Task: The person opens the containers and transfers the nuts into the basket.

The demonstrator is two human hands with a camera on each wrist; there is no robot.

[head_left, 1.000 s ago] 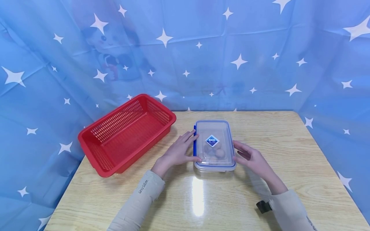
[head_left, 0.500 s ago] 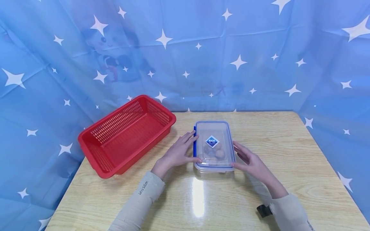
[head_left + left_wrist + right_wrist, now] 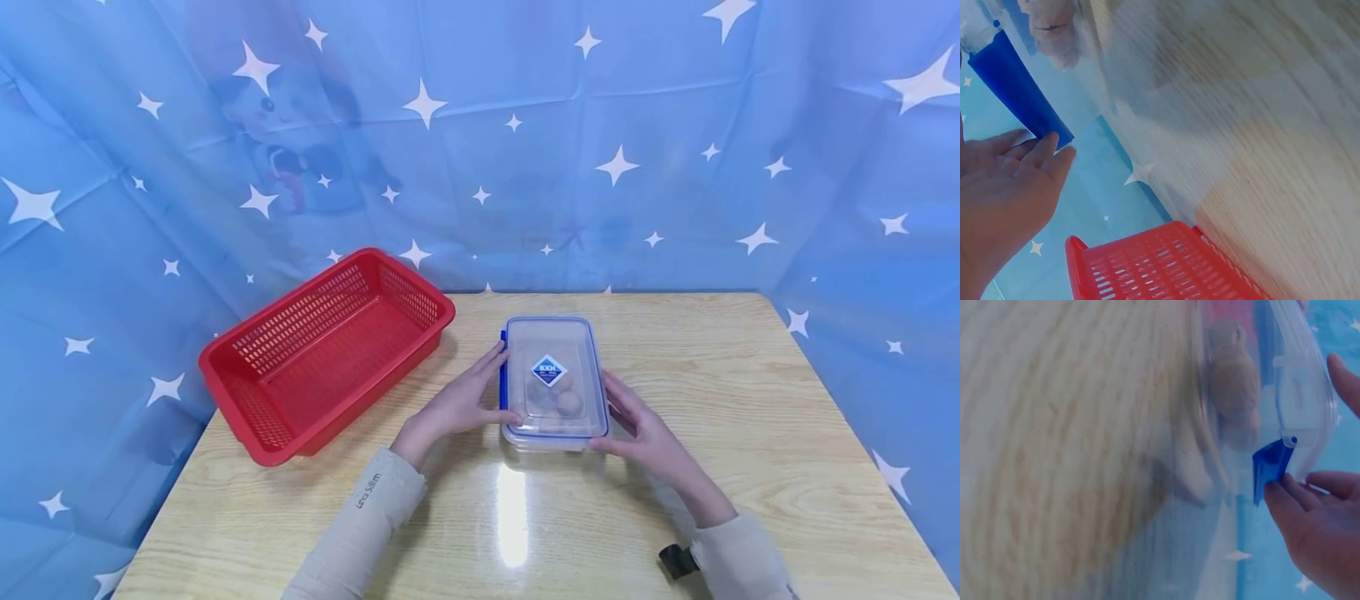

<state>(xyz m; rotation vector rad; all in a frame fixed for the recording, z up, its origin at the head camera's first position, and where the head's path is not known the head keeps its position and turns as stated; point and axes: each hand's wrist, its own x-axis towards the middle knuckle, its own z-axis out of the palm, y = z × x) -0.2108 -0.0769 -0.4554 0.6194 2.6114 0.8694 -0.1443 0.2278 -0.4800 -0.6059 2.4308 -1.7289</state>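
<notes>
Just now slid the right hand (image 3: 645,435) slightly nearer, bringing its thumb to the near-right corner of the clear snap-lid food box (image 3: 556,385), and kept the left hand (image 3: 454,407) almost unmoved against the opposite side. Left both with fingers loosely extended, touching the box but clasping nothing. Apparently gained a steadier brace across it. Lay lid-up toward the far edge of the tabletop (image 3: 750,400), right of the red perforated basket (image 3: 345,404), with a short end facing the near edge and the long axis running nearly straight to the far one.

Left hand (image 3: 457,402) with thumb (image 3: 504,417) apart from fingers (image 3: 489,360), right hand (image 3: 647,429) likewise, sleeved forearms (image 3: 363,521) angled inward
</notes>
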